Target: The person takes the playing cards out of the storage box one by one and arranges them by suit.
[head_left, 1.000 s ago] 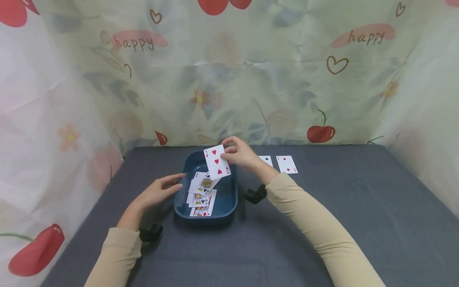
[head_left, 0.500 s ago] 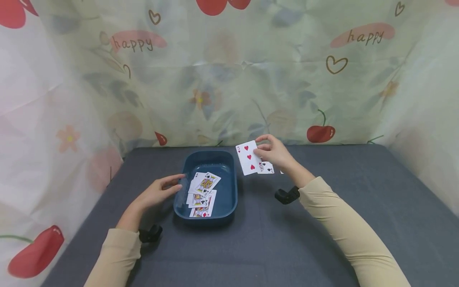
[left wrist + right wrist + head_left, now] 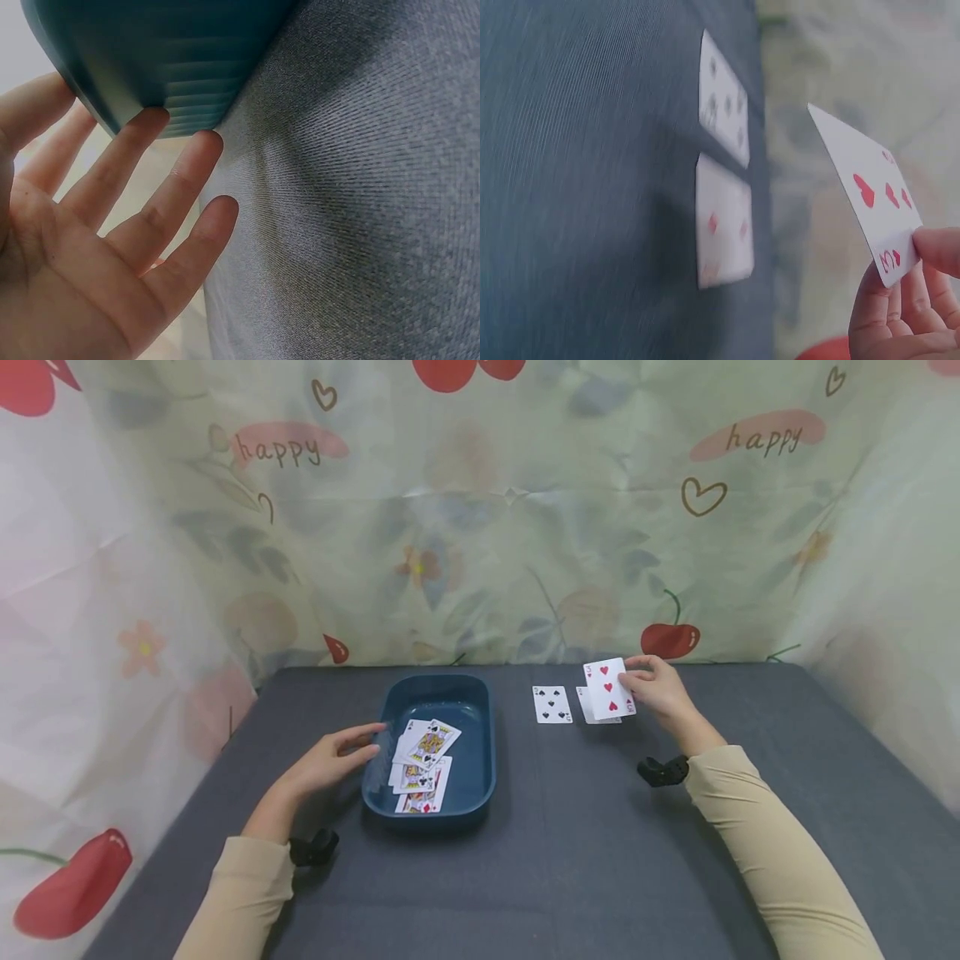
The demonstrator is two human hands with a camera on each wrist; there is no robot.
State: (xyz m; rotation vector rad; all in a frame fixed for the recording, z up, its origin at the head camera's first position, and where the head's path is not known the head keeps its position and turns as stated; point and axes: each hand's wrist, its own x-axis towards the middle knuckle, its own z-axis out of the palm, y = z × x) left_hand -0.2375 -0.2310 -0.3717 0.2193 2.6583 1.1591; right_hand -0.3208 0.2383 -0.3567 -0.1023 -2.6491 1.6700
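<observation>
Three of hearts (image 3: 608, 688) pinched at one corner in the right hand (image 3: 660, 687), held tilted above the worktop (image 3: 600, 860), long axis roughly upright. Directly beneath the grip, a red-pip card (image 3: 588, 706) flat; just beyond, toward the tray, a spade card (image 3: 552, 704). Left hand (image 3: 330, 762) well apart, fingers straight against the blue tray (image 3: 480, 777) holding more cards (image 3: 423, 760). Nothing standing in between.

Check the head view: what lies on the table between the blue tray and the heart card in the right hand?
One spade card lies face up on the grey cloth between the blue tray and the heart card pinched by the right hand; the head view shows it.
</observation>
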